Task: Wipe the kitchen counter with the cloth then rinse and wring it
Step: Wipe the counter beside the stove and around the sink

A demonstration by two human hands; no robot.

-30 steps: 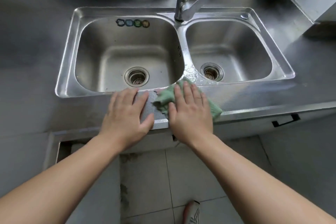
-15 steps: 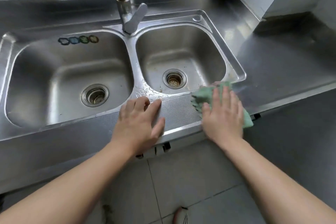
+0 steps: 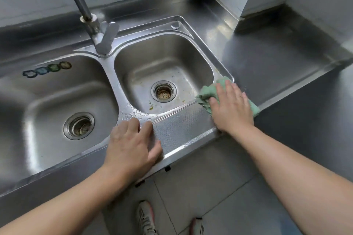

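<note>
The right hand (image 3: 232, 107) lies flat, fingers (image 3: 227, 87) straight and close together, pressing the green cloth (image 3: 207, 92) onto the sink's front-right corner at about 3 o'clock, where the rim meets the steel desk (image 3: 267, 63). Cloth edges show past the hand on both sides. The left hand (image 3: 131, 145) rests open, fingers spread, on the textured front rim (image 3: 183, 129) at 6 o'clock, near the desk's front edge. Bare steel stretches from the cloth toward 1 o'clock up to the wall corner. Two basins, two drains, one faucet (image 3: 99, 30), two shoes on the floor.
</note>
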